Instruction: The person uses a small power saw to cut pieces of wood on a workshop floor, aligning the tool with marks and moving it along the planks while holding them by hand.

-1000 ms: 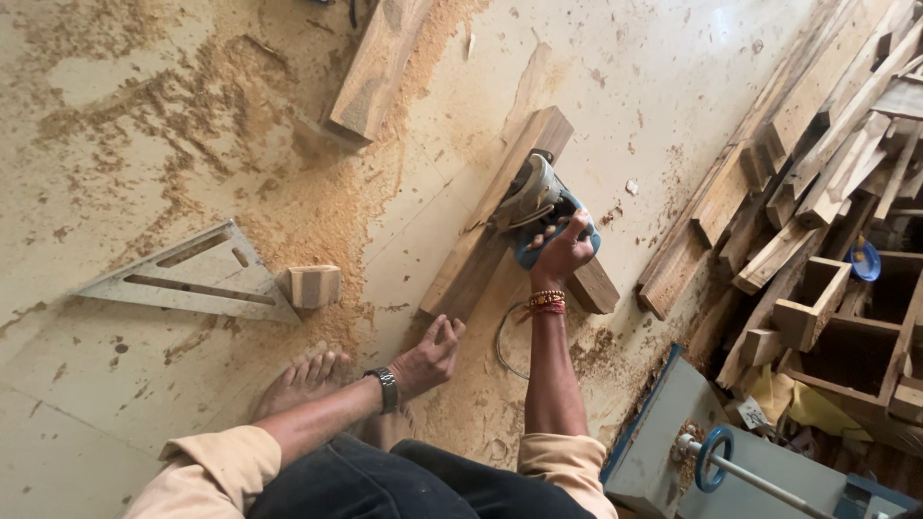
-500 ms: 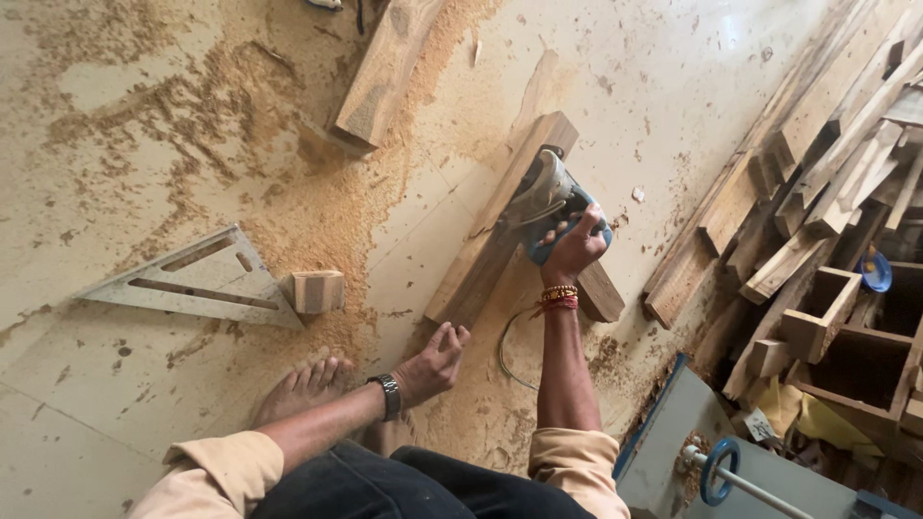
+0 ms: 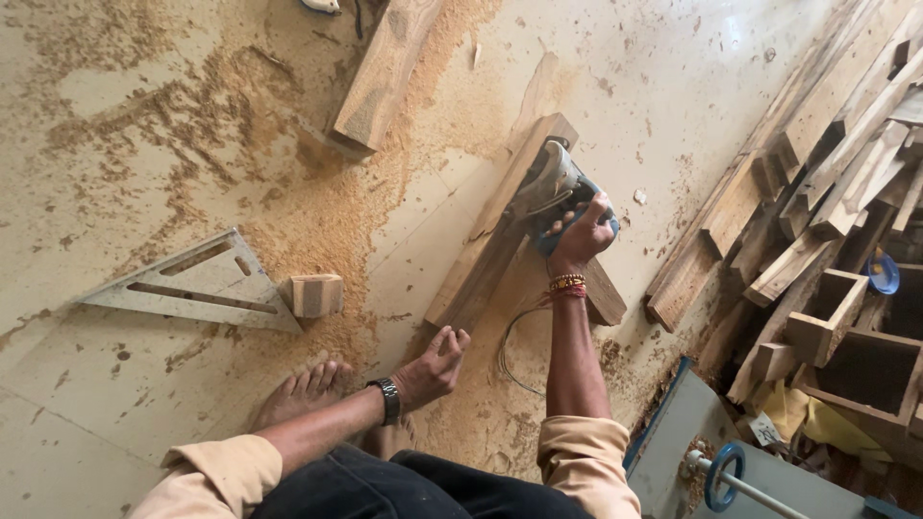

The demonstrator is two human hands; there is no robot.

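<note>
My right hand (image 3: pixel 581 238) grips the blue handle of an electric hand planer (image 3: pixel 550 190) that sits on a long wooden plank (image 3: pixel 498 229) lying on the floor. A cord loops from the planer down past my wrist. My left hand (image 3: pixel 433 366), with a wristwatch, rests fingers apart on the sawdust-covered floor just below the plank's near end, holding nothing. A bare foot (image 3: pixel 300 392) shows beside the left forearm.
A metal triangular square (image 3: pixel 197 285) lies at left with a small wood block (image 3: pixel 315 294) next to it. Another plank (image 3: pixel 383 77) lies at top. Stacked timber and wooden boxes (image 3: pixel 827 211) fill the right. A grey machine with a blue handwheel (image 3: pixel 721 471) sits bottom right.
The planer and my right hand have slid a little farther along the plank, away from me. My left hand stays on the floor.
</note>
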